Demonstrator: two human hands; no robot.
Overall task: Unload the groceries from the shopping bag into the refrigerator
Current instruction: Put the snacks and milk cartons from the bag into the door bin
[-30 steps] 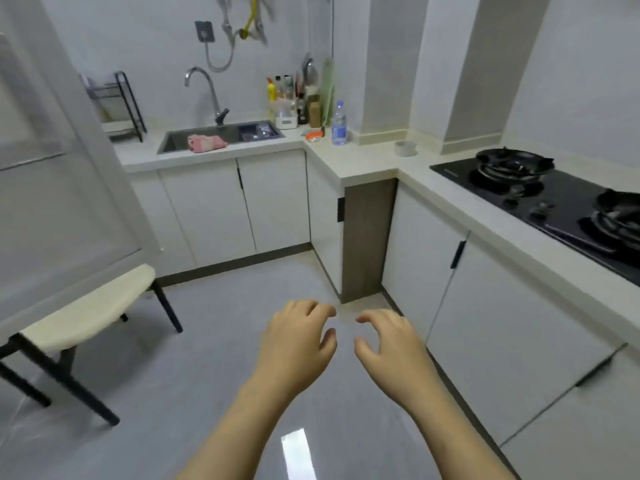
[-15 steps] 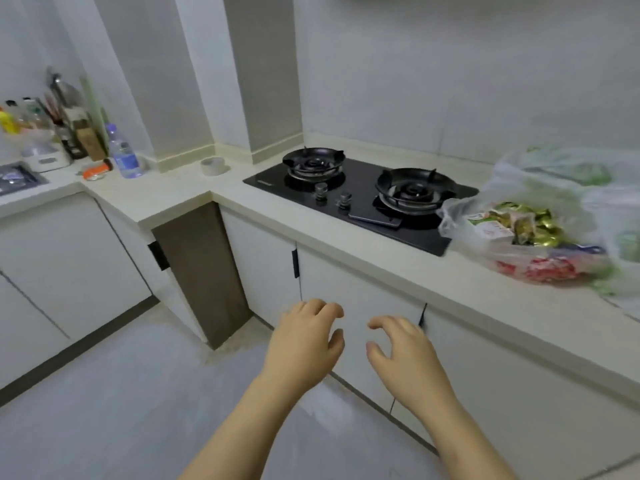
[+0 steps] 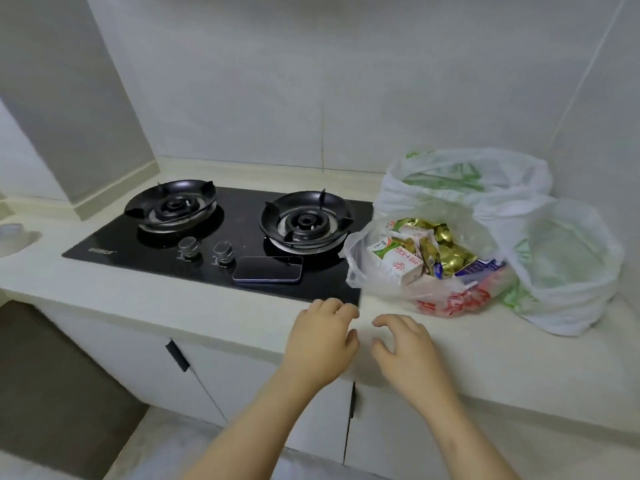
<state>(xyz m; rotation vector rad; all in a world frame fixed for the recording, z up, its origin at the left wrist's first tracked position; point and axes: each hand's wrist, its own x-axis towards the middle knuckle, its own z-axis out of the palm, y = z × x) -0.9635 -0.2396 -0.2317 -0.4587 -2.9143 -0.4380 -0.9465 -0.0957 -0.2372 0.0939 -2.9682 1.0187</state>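
Both hands are empty: my left hand (image 3: 320, 341) and right hand (image 3: 405, 351) hover side by side over the near edge of the counter (image 3: 207, 299), fingers loosely curled. The shopping bag (image 3: 356, 268) sits full of cartons and gold wrappers, right of the stove (image 3: 242, 220) and just beyond my right hand. I judge unloading not yet begun; no refrigerator is in view.

hands (image 3: 320, 344) (image 3: 408, 355) loosely curled above counter (image 3: 207, 317) | shopping bag (image 3: 450, 299) beside stove (image 3: 242, 216)

Shopping bag (image 3: 388, 282) on counter (image 3: 207, 306) right of stove (image 3: 242, 271), phone (image 3: 267, 269) on stove's front edge, second bag (image 3: 568, 271) further right.
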